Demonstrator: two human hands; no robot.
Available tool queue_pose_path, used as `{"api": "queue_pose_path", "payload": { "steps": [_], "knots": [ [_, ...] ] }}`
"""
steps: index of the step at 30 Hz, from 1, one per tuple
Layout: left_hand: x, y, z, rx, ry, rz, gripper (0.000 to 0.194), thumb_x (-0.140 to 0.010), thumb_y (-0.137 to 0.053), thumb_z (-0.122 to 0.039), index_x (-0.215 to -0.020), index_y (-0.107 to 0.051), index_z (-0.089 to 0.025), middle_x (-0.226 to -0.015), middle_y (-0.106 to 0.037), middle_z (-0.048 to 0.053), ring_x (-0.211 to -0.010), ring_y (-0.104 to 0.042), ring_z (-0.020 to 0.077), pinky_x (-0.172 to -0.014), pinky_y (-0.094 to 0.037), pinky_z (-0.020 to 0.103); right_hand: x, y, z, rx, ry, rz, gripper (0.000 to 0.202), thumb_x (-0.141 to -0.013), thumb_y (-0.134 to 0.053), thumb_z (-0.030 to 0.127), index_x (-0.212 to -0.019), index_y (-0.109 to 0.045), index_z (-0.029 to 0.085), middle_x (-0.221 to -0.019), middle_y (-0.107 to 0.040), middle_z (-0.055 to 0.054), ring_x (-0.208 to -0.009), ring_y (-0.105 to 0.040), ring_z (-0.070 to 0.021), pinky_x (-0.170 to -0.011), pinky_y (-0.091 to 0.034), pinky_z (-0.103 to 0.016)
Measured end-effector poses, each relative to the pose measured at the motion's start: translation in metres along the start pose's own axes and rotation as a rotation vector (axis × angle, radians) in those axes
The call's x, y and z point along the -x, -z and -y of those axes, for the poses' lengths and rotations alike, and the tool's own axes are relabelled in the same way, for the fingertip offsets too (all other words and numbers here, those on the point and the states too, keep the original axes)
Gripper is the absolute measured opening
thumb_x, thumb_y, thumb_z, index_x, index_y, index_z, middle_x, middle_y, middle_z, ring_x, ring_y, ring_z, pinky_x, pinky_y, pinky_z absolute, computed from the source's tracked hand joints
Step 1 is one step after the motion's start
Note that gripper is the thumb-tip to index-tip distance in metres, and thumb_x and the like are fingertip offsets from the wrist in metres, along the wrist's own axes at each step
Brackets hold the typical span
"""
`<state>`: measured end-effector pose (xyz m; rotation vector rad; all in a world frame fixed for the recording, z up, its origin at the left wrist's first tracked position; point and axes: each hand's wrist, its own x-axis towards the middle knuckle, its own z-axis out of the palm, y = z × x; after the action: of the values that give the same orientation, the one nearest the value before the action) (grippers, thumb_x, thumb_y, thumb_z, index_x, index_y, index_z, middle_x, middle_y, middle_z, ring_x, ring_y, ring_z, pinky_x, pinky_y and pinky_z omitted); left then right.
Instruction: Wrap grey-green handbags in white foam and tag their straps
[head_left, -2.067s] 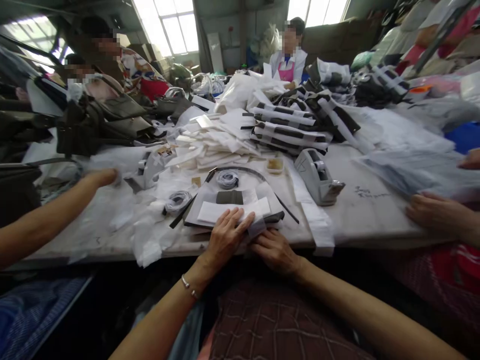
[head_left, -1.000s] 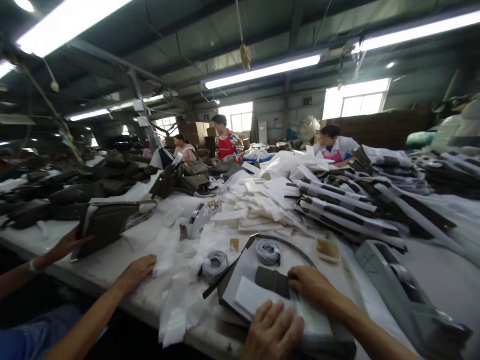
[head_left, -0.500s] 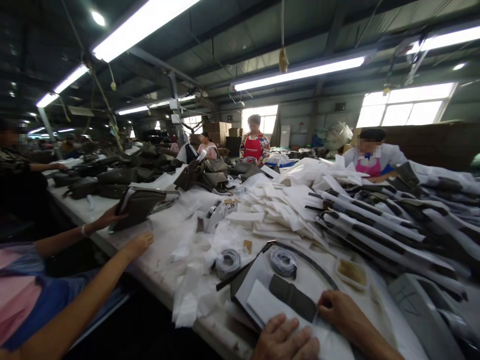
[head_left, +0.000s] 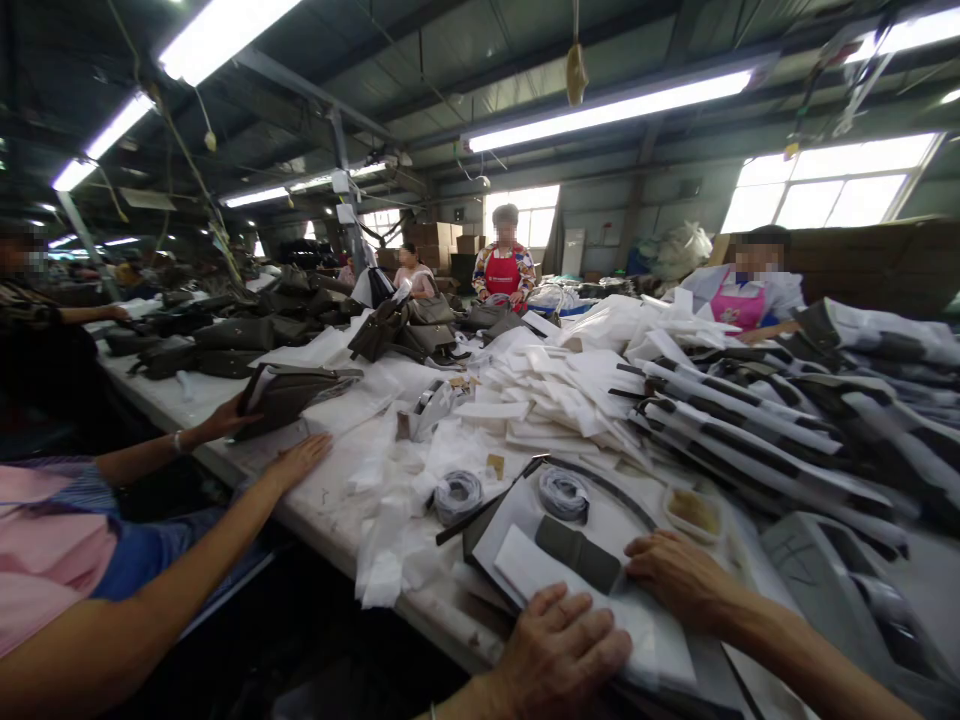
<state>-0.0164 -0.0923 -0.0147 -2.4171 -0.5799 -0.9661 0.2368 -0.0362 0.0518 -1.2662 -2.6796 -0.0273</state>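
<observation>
A dark grey-green flat bag [head_left: 484, 530] lies before me with white sheets on it. A folded white sheet [head_left: 525, 560] rests on top, and my left hand [head_left: 562, 635] lies on its lower end, fingers spread. Across the sheets lies a dark grey-green flap or band [head_left: 579, 553]. My right hand [head_left: 679, 575] is at its right end, fingers stretched over the white sheet and thumb side partly hidden. A coiled strap in pale wrapping [head_left: 564, 495] sits just above the band. A second coil [head_left: 457, 495] lies to the left.
A grey tape dispenser [head_left: 817, 575] stands at the right, beside a small dish [head_left: 694, 512]. Behind are heaped white paper sheets [head_left: 562, 390] and stacked wrapped dark pieces [head_left: 750, 450]. A co-worker's hand [head_left: 304, 460] rests on the table at left, near a dark bag [head_left: 281, 400].
My right hand's fingers have gone from curled to stretched out at the band's end. My left hand stays on the sheet. The co-worker's near hand has flattened onto the table.
</observation>
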Motion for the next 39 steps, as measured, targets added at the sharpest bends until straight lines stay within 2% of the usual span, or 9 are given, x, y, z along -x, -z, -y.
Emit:
{"api": "queue_pose_path", "payload": {
  "steps": [3, 6, 10, 14, 17, 22, 27, 36, 39],
  "knots": [
    [0.003, 0.002, -0.001, -0.003, -0.009, 0.05, 0.031, -0.096, -0.055, -0.038, -0.126, -0.059, -0.031, -0.132, -0.063, -0.003, -0.118, -0.058, 0.0156, -0.107, -0.04, 0.034, 0.009, 0.009, 0.006, -0.114, -0.072, -0.108, 0.025, -0.092, -0.052, 0.022, -0.095, -0.077, 0.025, -0.098, -0.076, -0.006, -0.088, -0.072, -0.0218, -0.081, -0.057, -0.032],
    [0.007, 0.003, -0.002, -0.02, -0.039, 0.135, 0.036, -0.095, -0.056, -0.042, -0.129, -0.056, -0.031, -0.135, -0.061, 0.001, -0.121, -0.057, 0.0182, -0.109, -0.039, 0.035, 0.03, 0.008, 0.032, -0.123, -0.087, -0.307, 0.025, -0.097, -0.054, 0.033, -0.109, -0.074, 0.025, -0.107, -0.075, -0.006, -0.097, -0.071, -0.0223, -0.085, -0.059, -0.031],
    [0.01, 0.004, -0.004, 0.035, 0.001, 0.09, 0.035, -0.097, -0.053, -0.039, -0.13, -0.057, -0.03, -0.141, -0.057, -0.002, -0.129, -0.051, 0.0178, -0.114, -0.034, 0.036, 0.061, -0.012, 0.068, -0.081, 0.064, -0.471, 0.024, -0.096, -0.059, 0.038, -0.113, -0.072, 0.028, -0.106, -0.075, -0.001, -0.096, -0.073, -0.0195, -0.087, -0.059, -0.025],
    [0.009, 0.006, -0.004, 0.082, 0.022, 0.122, 0.032, -0.099, -0.049, -0.033, -0.129, -0.057, -0.025, -0.143, -0.055, -0.004, -0.135, -0.045, 0.0154, -0.119, -0.03, 0.037, 0.075, -0.033, 0.075, -0.098, 0.079, -0.521, 0.023, -0.096, -0.06, 0.038, -0.112, -0.072, 0.027, -0.107, -0.075, -0.001, -0.099, -0.072, -0.0186, -0.093, -0.057, -0.026],
    [0.006, 0.011, -0.004, 0.125, 0.027, 0.17, 0.032, -0.1, -0.048, -0.034, -0.13, -0.056, -0.026, -0.143, -0.055, -0.004, -0.137, -0.043, 0.0154, -0.119, -0.031, 0.038, 0.077, -0.035, 0.078, -0.188, 0.017, -0.516, 0.021, -0.096, -0.06, 0.035, -0.111, -0.073, 0.026, -0.109, -0.074, -0.003, -0.102, -0.07, -0.0197, -0.102, -0.054, -0.032],
    [-0.002, 0.02, -0.005, 0.247, 0.091, 0.199, 0.032, -0.102, -0.038, -0.019, -0.13, -0.055, -0.019, -0.136, -0.062, 0.005, -0.135, -0.048, 0.017, -0.116, -0.035, 0.04, 0.077, -0.006, 0.095, -0.553, -0.186, -0.43, 0.025, -0.099, -0.054, 0.035, -0.099, -0.076, 0.024, -0.105, -0.075, -0.005, -0.104, -0.069, -0.0219, -0.109, -0.047, -0.046],
    [-0.006, 0.019, -0.002, 0.347, 0.103, 0.152, 0.03, -0.099, -0.042, -0.015, -0.125, -0.056, -0.015, -0.135, -0.062, 0.009, -0.136, -0.048, 0.0198, -0.117, -0.035, 0.043, 0.069, 0.011, 0.093, -0.8, -0.36, -0.315, 0.026, -0.096, -0.058, 0.042, -0.098, -0.076, 0.024, -0.101, -0.076, -0.002, -0.098, -0.07, -0.0232, -0.111, -0.042, -0.048],
    [-0.003, 0.017, -0.002, 0.338, 0.083, 0.134, 0.032, -0.099, -0.042, -0.014, -0.129, -0.054, -0.013, -0.138, -0.06, 0.01, -0.136, -0.047, 0.0201, -0.118, -0.033, 0.043, 0.068, 0.014, 0.093, -0.599, -0.283, -0.264, 0.013, -0.091, -0.065, 0.028, -0.097, -0.075, 0.023, -0.099, -0.075, -0.003, -0.095, -0.069, -0.0207, -0.102, -0.047, -0.04],
    [-0.002, 0.016, -0.002, 0.337, 0.074, 0.126, 0.034, -0.1, -0.041, -0.014, -0.131, -0.053, -0.012, -0.138, -0.059, 0.01, -0.136, -0.047, 0.0194, -0.117, -0.034, 0.042, 0.068, 0.018, 0.099, -0.427, -0.229, -0.193, 0.027, -0.083, -0.076, 0.027, -0.109, -0.071, 0.021, -0.102, -0.071, -0.006, -0.097, -0.065, -0.0226, -0.09, -0.052, -0.037]
  ]
}}
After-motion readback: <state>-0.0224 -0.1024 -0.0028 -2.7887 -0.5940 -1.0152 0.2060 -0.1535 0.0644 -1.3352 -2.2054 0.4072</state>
